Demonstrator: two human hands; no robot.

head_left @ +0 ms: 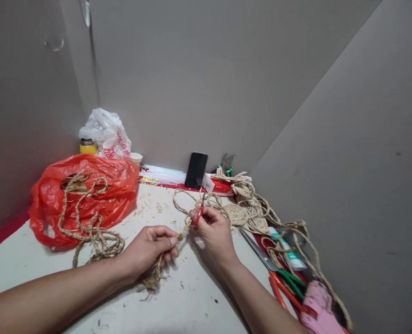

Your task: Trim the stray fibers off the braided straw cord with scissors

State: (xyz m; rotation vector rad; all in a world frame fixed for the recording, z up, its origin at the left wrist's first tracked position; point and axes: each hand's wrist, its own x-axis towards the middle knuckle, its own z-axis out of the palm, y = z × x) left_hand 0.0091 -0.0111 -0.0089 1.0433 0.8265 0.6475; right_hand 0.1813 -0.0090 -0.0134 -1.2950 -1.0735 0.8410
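Note:
My left hand (149,250) pinches a braided straw rope (184,229) between thumb and fingers above the table. Below that hand the rope's frayed end (152,281) hangs down to the tabletop. My right hand (215,234) is closed around small scissors with red handles (198,217), their dark blades pointing up and away. Its fingertips are right at the rope, and I cannot tell if they grip it too. Beyond my right hand, coiled braided rope (236,215) lies on the table. Another loose rope heap (101,243) lies left of my left hand.
A red plastic bag (87,204) with rope stands at left, a clear bag (106,132), yellow jar (88,147) and paper cup (136,158) behind. A phone (196,170) leans against the wall. Large shears (261,253) and pink cloth (319,308) lie right. Straw scraps dot the white tabletop (206,292).

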